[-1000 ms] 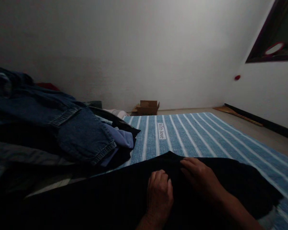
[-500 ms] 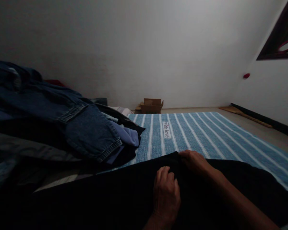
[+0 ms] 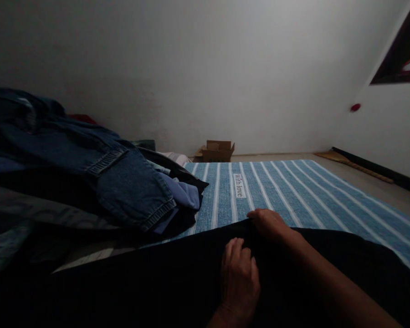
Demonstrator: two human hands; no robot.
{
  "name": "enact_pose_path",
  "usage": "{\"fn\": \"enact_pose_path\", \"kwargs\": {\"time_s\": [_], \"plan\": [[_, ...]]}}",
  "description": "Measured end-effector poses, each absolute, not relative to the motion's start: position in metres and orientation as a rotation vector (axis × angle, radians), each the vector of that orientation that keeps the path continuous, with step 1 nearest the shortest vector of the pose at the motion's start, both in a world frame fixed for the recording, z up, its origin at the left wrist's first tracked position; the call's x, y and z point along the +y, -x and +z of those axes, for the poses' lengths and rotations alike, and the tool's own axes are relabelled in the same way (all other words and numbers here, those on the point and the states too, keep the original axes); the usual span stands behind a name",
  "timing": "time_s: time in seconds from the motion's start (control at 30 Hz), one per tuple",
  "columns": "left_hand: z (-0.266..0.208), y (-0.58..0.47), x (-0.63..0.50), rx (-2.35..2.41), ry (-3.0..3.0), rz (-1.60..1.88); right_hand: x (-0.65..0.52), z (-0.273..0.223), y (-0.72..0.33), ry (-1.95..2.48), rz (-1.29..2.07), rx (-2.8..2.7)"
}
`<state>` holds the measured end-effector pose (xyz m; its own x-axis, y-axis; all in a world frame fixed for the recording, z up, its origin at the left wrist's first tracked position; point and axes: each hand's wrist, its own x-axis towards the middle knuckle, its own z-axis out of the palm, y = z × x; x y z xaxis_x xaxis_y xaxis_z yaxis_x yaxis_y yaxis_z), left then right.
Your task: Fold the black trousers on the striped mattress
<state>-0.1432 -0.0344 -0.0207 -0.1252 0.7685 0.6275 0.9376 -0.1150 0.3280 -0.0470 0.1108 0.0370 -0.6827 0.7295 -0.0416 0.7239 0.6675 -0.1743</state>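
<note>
Black garment: the black garment (image 3: 150, 282) is spread over the near part of the striped bedspread (image 3: 283, 196), by which its far edge is bordered.
Look of the garment: it is seen as plain, matte and very dark; almost all folds and seams are swallowed by the shadow, so its exact cut cannot be told.
Outline of the garment: a long, nearly straight edge is shown sloping up toward the bedspread's middle; beyond the right hand, a rounded edge is laid over the bedspread's right portion.
Left hand: the left hand (image 3: 239, 278) is rested on the garment, at the near side of the bedspread; its fingers are curled, but whether fabric is gripped cannot be told.
Right hand: the right hand (image 3: 269, 223) is placed at the garment's far edge, against the bedspread's stripes; its fingers are bent at that edge, though whether the edge is pinched cannot be told.
Patch: a pale patch (image 3: 239, 186) lettered "With love" is borne by the bedspread.
Denim garment: a blue denim garment (image 3: 133, 191) is heaped with other clothes left of the bedspread; a lavender cloth (image 3: 186, 195) is tucked under it.
Carton: an open cardboard box (image 3: 218, 154) is set beyond the bedspread's far end.
</note>
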Motion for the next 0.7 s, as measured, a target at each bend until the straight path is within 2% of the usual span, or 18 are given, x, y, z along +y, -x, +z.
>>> {"fn": "enact_pose_path", "kwargs": {"time_s": [0.43,0.7], "plan": [[-0.019,0.142,-0.038,-1.992,1.965,-0.948,0.121,0.044,0.055,1.322,0.161,-2.877],[-0.013,0.136,-0.039,-2.212,2.149,-0.685,0.123,0.025,0.053,1.328,0.302,-2.732]]}}
